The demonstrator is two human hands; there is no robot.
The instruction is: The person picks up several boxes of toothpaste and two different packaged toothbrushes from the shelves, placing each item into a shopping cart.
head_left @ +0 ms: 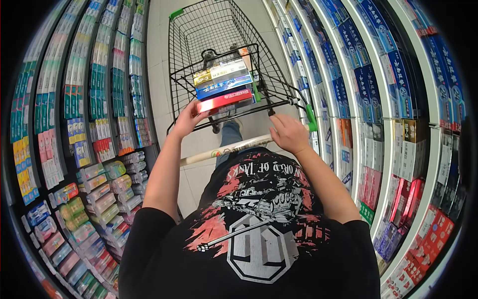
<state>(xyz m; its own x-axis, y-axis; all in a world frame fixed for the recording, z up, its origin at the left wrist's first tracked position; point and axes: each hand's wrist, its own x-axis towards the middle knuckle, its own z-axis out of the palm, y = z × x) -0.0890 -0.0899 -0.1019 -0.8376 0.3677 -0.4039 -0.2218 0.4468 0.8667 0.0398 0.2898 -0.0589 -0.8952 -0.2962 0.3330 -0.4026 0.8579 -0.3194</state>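
Observation:
My left hand (187, 119) is closed on the left end of a red toothpaste box (224, 101). This box is the nearest of several boxes in the cart's fold-down seat area. Just beyond it are a blue box (224, 87) and a gold-and-white box (220, 74) marked SP-3. My right hand (289, 133) is curled over the right part of the white cart handle (239, 146), near its green end piece. Its fingertips point forward and left, with the palm side hidden. The black wire shopping cart (199, 25) stands straight ahead of me.
A shelf (84, 74) of toothbrush packs runs along the left, with soap-like packs (99, 199) lower down. On the right, shelves hold blue toothpaste boxes (366, 65) and red boxes (423, 244). Pale floor tiles (158, 65) show between the shelves and the cart.

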